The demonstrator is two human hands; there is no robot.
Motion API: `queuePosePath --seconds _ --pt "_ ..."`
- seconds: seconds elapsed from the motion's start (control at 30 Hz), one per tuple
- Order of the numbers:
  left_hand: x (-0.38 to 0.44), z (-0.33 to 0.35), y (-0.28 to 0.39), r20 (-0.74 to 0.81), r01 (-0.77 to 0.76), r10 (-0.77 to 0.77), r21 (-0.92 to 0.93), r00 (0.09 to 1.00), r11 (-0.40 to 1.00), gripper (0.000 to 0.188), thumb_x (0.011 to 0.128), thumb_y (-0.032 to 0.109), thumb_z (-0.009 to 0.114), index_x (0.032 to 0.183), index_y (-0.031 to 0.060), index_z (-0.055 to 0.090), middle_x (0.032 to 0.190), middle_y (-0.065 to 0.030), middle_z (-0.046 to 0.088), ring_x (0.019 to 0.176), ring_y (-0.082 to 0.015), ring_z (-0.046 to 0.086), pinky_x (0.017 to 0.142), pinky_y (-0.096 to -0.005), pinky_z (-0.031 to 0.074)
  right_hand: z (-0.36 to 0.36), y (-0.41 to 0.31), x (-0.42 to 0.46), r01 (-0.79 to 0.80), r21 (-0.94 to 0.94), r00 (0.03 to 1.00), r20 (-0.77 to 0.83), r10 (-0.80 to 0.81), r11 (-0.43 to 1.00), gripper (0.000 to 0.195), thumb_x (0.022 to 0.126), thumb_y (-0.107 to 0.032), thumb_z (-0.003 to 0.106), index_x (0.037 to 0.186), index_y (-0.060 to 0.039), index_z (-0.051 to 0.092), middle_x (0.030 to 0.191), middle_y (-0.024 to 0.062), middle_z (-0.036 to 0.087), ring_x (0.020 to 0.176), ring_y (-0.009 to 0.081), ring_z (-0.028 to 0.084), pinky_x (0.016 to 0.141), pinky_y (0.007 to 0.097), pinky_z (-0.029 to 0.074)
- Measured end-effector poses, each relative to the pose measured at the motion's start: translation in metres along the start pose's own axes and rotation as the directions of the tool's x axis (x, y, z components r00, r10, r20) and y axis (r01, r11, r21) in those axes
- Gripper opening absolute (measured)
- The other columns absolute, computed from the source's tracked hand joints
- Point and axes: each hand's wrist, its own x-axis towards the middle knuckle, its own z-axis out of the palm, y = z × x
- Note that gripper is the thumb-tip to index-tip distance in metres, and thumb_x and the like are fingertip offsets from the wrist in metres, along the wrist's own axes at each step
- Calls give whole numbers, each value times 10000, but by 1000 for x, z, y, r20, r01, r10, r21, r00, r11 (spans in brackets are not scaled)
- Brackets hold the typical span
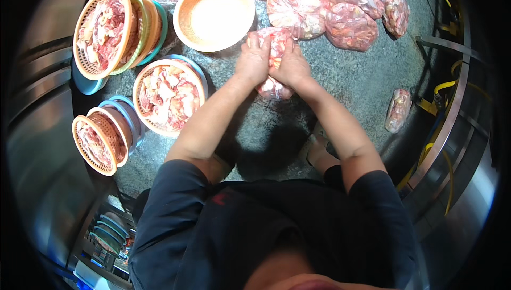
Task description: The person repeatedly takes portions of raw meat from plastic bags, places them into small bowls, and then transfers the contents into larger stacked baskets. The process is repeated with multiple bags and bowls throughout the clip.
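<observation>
Both of my hands press on a clear plastic bag of raw meat pieces [275, 88] lying on the grey floor in front of me. My left hand [255, 60] rests on its left side and my right hand [292, 65] on its right, fingers pointing away from me. Much of the bag's middle is hidden under them. Just beyond my left hand stands an orange plastic basket [183, 22], its inside brightly lit with no meat visible. Past my right hand lie another bag of meat [301, 14] and a rounder, full one [351, 26].
Stacked baskets of raw meat [104, 30] stand at left, with a second stack [96, 146] nearer me. A wider meat-filled basket [169, 94] is beside my left forearm. One small bag [398, 110] lies right, near a metal rail [455, 102] and a yellow hose [445, 85].
</observation>
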Motion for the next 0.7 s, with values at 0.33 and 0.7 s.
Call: queuePosePath --seconds 0.33,0.7 --pt "17 23 -1 -58 111 -104 138 993 984 632 749 168 604 1324 54 367 1295 -260 362 1049 -429 484 811 -425 518 23 -6 28 -58 -166 990 -136 36 984 856 701 -271 712 1346 26 235 1294 231 383 1138 383 469 926 473 437" --pt "-1 0 29 -63 11 -2 140 998 990 484 776 234 563 1231 87 485 1248 -167 439 1178 -347 411 900 -538 362 0 37 24 279 219 960 -35 -279 935 638 708 -206 710 1249 -2 441 1188 246 518 1153 383 482 969 416 399"
